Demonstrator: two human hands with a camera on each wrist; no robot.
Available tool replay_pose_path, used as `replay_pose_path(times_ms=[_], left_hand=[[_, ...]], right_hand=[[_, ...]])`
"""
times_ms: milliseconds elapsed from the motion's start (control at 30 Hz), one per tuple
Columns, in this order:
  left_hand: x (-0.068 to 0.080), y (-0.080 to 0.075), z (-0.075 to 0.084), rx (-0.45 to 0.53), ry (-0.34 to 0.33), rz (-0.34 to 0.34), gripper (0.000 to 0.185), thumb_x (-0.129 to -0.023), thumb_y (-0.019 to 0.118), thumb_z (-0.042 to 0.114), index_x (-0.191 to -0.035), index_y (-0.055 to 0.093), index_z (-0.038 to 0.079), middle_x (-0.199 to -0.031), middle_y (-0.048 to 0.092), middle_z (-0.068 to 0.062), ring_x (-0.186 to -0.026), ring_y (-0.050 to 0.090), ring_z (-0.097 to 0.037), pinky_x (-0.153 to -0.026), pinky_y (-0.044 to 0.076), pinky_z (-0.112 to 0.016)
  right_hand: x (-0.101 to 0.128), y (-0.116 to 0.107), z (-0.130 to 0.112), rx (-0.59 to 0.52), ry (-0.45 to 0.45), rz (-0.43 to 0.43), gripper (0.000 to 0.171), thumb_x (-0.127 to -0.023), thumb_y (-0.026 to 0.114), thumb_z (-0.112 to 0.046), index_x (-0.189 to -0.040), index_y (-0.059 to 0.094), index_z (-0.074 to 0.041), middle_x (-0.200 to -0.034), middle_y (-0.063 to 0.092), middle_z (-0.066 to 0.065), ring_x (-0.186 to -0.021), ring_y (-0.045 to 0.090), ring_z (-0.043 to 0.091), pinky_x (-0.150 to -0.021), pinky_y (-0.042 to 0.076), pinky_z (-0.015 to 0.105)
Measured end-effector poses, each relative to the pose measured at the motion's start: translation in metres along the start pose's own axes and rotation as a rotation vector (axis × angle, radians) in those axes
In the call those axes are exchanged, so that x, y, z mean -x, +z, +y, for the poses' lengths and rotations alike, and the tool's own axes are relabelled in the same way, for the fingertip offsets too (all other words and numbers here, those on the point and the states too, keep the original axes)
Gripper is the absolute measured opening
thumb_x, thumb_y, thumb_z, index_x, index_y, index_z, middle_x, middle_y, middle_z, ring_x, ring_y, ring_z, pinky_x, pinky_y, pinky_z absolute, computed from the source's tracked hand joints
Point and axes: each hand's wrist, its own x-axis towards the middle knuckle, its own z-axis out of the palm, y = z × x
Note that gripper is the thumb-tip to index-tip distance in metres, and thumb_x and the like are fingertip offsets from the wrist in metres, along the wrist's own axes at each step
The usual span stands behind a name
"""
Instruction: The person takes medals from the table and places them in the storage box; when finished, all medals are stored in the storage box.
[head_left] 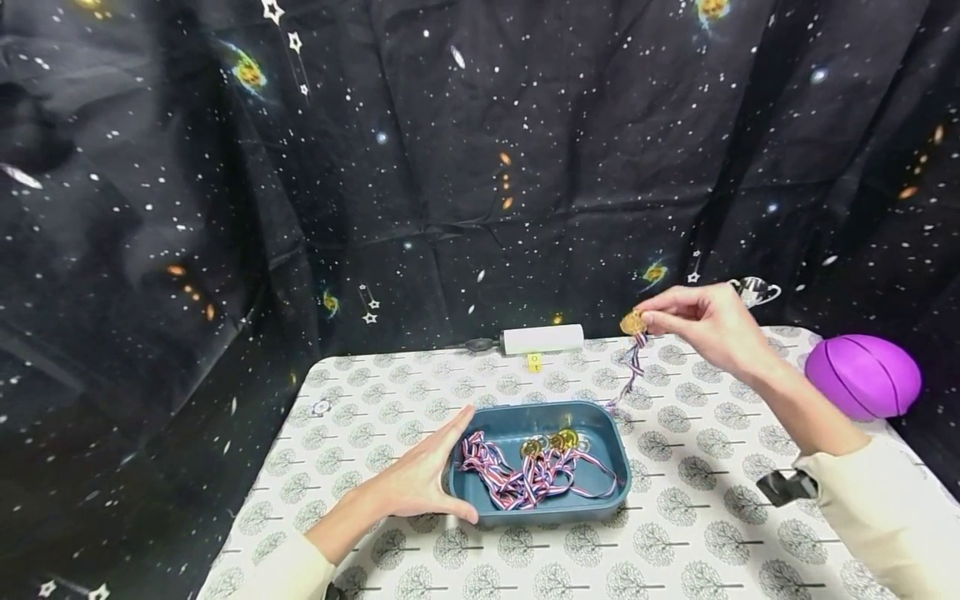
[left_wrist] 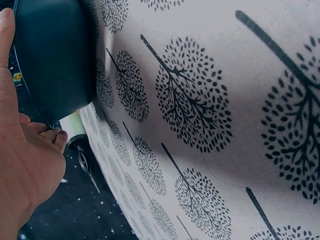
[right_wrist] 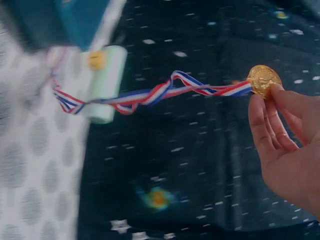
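A dark teal container (head_left: pixel 555 517) stands on the table, holding several gold medals (head_left: pixel 568 439) with striped red, white and blue ribbons (head_left: pixel 517 487) in a tangle. My left hand (head_left: pixel 420 475) grips its left end, thumb at the near side and fingers at the far side; the left wrist view shows this hand (left_wrist: pixel 30 165) against the container's outer wall (left_wrist: pixel 55 55). Up beyond the container's right end, my right hand (head_left: pixel 708 325) pinches a gold medal (head_left: pixel 633 322) between thumb and fingertips. Its twisted ribbon (right_wrist: pixel 150 95) hangs toward the container's far right corner.
At the table's back edge lie a white roll (head_left: pixel 543 339), a dark-handled tool (head_left: pixel 478 344) and a small yellow cube (head_left: pixel 535 362). To the right are a purple ball (head_left: pixel 862 377) and a silver trophy cup (head_left: pixel 753 291). A small round item (head_left: pixel 321 407) lies at left.
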Motion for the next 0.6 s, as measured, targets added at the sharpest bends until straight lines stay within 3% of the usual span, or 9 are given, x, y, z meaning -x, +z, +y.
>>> replay_pose_path(times_ms=[233,600], left_hand=[[0.000,0.000,0.000,0.001,0.005,-0.005,0.146,-0.070,0.093,0.065,-0.172,-0.005,0.027,-0.178,-0.003,0.003,-0.162,0.015,-0.031,-0.128,0.022,-0.055],[0.000,-0.002,0.002,-0.007,0.012,-0.012,0.148,-0.069,0.094,0.063,-0.172,-0.004,0.024,-0.177,-0.003,0.002,-0.162,0.013,-0.027,-0.128,0.021,-0.056]], right_hand=[[-0.019,-0.016,-0.051,-0.056,0.005,0.060,0.018,-0.097,0.080,-0.009,-0.113,0.082,-0.002,-0.084,0.079,0.006,-0.074,0.072,0.010,-0.075,0.052,0.017],[-0.034,-0.019,-0.107,-0.170,-0.072,0.017,0.017,-0.097,0.078,-0.006,-0.113,0.080,-0.001,-0.090,0.081,0.007,-0.077,0.076,0.016,-0.070,0.059,0.021]])
